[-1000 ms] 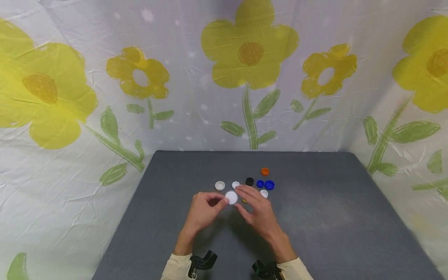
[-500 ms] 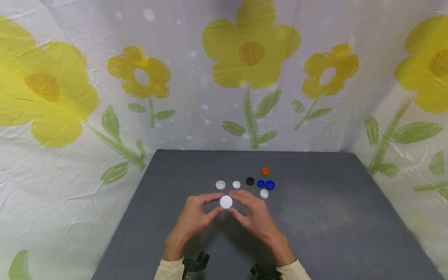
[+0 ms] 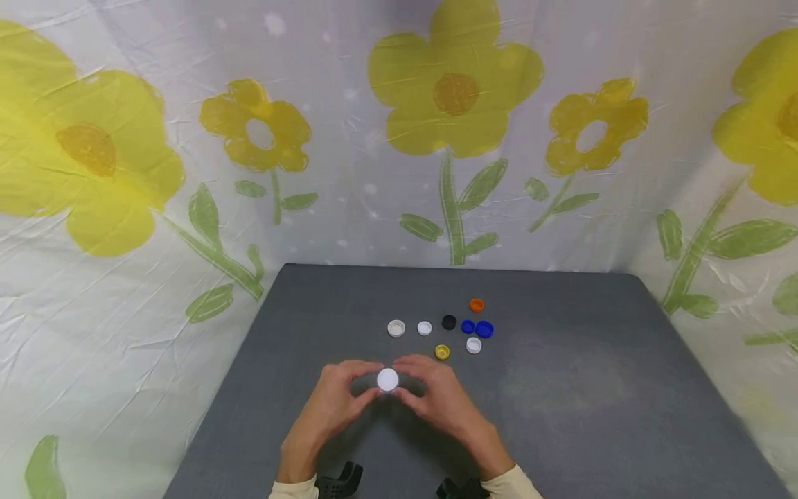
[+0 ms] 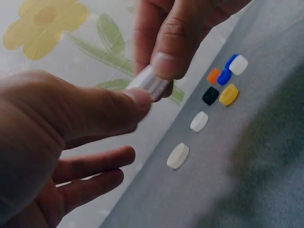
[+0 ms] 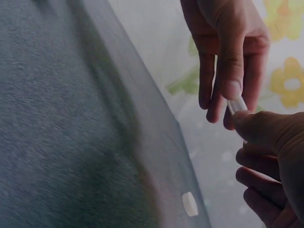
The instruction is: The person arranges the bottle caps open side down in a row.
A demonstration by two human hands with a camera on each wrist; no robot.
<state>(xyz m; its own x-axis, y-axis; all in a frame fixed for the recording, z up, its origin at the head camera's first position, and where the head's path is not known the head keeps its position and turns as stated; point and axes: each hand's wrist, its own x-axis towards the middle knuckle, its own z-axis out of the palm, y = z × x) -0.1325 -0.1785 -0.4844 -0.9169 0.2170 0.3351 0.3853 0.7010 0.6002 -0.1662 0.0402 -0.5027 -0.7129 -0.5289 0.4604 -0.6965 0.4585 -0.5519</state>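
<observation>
"Setting?"
"White flower-printed sheeting (image 3: pixel 337 208) across the upper frame, flat dark-grey tabletop (image 3: pixel 573 402) below."
"Grip?"
"Left hand (image 3: pixel 337 395) and right hand (image 3: pixel 439 393) pinch a round white plastic cap (image 3: pixel 388 380), lower centre."

Cap (image 3: pixel 388 380) between fingers (image 3: pixel 364 365); other caps (image 3: pixel 442 352) behind, on table (image 3: pixel 561 416).

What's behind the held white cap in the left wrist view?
Behind the white cap, around the left hand and right hand, the pale backdrop and its green leaves show. What the cap and hands cover cannot be seen.
</observation>
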